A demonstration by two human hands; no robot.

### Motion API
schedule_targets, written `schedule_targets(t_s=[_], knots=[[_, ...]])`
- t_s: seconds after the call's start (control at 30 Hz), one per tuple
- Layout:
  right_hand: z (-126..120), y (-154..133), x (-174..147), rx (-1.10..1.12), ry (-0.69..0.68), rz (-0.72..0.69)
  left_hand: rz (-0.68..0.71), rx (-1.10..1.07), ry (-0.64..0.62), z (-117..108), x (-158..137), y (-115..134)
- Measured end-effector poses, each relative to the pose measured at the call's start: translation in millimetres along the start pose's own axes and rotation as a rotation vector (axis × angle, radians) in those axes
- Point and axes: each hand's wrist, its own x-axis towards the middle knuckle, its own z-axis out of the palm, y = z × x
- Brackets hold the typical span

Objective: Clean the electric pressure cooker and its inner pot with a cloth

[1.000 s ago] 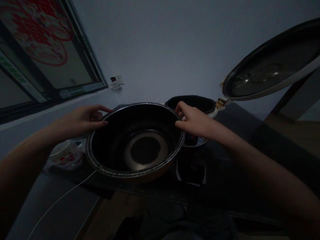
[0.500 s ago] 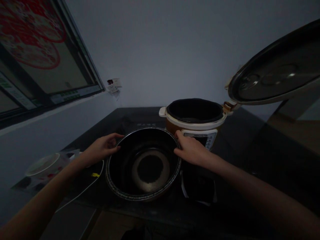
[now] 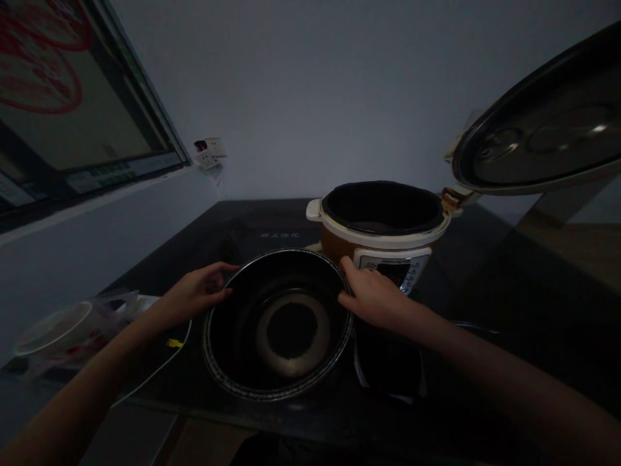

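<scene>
A round dark inner pot (image 3: 292,330) with a worn, speckled rim is held between my two hands, its inside tilted toward me. My left hand (image 3: 196,291) pinches the rim at the upper left, thumb and fingers closed on it. On the other side my right hand (image 3: 371,291) grips the upper right of the rim. Just behind the pot stands a rice cooker (image 3: 383,241) with a white ring and a front panel. Its lid (image 3: 543,129) is raised to the right on the hinge, and its cavity looks dark.
At the left lies a clear plastic bag with a tub (image 3: 55,329). A white cable (image 3: 158,370) with a yellow tag runs over the dark countertop (image 3: 242,223). Some dark flat thing with pale edges (image 3: 391,366) lies beneath my right forearm. Wall sockets (image 3: 209,152) sit by the window.
The view has shifted slightly, and the pot appears tilted a little more toward me. Both hands keep their hold on its rim.
</scene>
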Motion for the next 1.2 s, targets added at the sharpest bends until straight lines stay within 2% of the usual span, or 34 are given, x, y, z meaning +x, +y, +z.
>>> schedule_targets(t_s=[0.4,0.87,1.2], knots=[[5.1,2.8,3.8,-0.002,-0.011,0.009,0.014,0.0,-0.039,6.1,2.4,-0.7],[5.9,2.1,2.9,-0.025,-0.036,0.028,0.02,0.036,-0.021,8.6,3.0,4.8],[8.2,3.4,4.5,-0.014,-0.029,0.025,-0.009,-0.026,-0.042,11.2,1.6,8.0]])
